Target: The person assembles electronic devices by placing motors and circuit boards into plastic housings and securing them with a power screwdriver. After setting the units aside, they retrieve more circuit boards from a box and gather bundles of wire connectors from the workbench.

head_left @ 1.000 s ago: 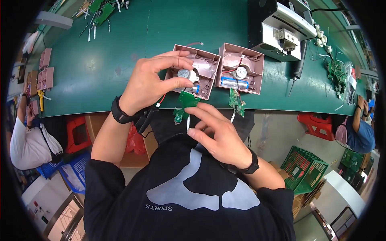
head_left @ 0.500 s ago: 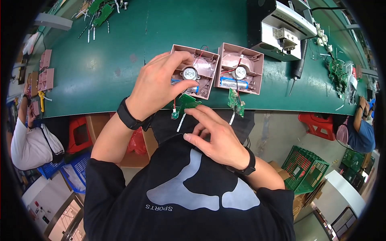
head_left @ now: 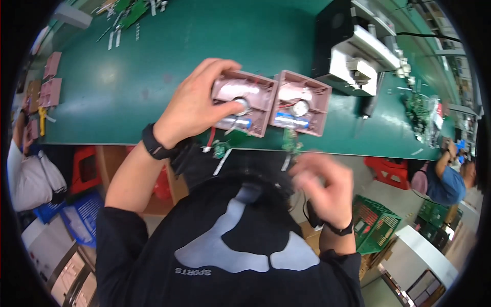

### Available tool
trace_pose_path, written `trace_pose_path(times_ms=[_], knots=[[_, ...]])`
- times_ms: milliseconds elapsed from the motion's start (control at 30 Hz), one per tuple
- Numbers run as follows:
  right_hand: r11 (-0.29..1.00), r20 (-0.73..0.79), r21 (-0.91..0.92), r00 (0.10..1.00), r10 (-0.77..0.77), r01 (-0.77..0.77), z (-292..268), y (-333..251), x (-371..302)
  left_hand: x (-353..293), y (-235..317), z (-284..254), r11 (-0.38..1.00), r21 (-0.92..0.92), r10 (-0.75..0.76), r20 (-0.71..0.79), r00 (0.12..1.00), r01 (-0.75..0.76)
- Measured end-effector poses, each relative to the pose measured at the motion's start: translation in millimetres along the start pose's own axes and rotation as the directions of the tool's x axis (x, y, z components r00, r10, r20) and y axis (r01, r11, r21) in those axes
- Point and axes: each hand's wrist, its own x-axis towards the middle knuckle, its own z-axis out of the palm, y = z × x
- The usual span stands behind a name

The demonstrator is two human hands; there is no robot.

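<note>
My left hand [head_left: 192, 105] grips the left pink plastic housing [head_left: 263, 94], fingers over its left wall and thumb on the round silvery part [head_left: 242, 105] inside. A blue cylindrical battery [head_left: 243, 123] lies in that housing, partly behind the thumb. Below hangs a green circuit board [head_left: 238, 138] with wires and a white strip, at the table edge. Close on the right stands a second pink housing [head_left: 318, 100], holding a similar round part [head_left: 299, 108] and blue battery [head_left: 291, 120]; its circuit board [head_left: 292, 142] hangs over the edge. My right hand [head_left: 327, 184], smeared by motion, is below that board, apart from both housings.
A black and silver machine [head_left: 353, 56] stands at the back right of the green table [head_left: 128, 97], with a dark handheld tool [head_left: 369, 105] beside it. Circuit boards lie at far left [head_left: 134, 13] and far right [head_left: 419, 110]. Co-workers sit at both sides.
My right hand has moved from the left circuit board to the right, off the table edge. My left thumb now presses onto the round part. The view has shifted slightly.
</note>
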Motion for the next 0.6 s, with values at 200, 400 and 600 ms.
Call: trace_pose_path(times_ms=[200, 400, 600], knots=[[0.910, -0.650, -0.391, 0.742, -0.166, -0.139, -112.9, 64.7, 74.5, -1.1, -6.6, 5.2, 0.999, -0.011, -0.035, -0.019, 0.999, 0.035], [0.715, -0.635, -0.582, 0.766, -0.100, -0.388, -178.5, 117.1, 123.7, 2.1, -17.5, 9.2, 0.996, -0.081, -0.021, 0.018, 1.000, 0.023], [0.824, -0.592, -0.466, 0.806, -0.019, -0.323, -221.8, 166.9, 149.8, -0.4, -22.9, 12.1, 0.992, -0.117, -0.054, -0.020, 0.998, 0.051]])
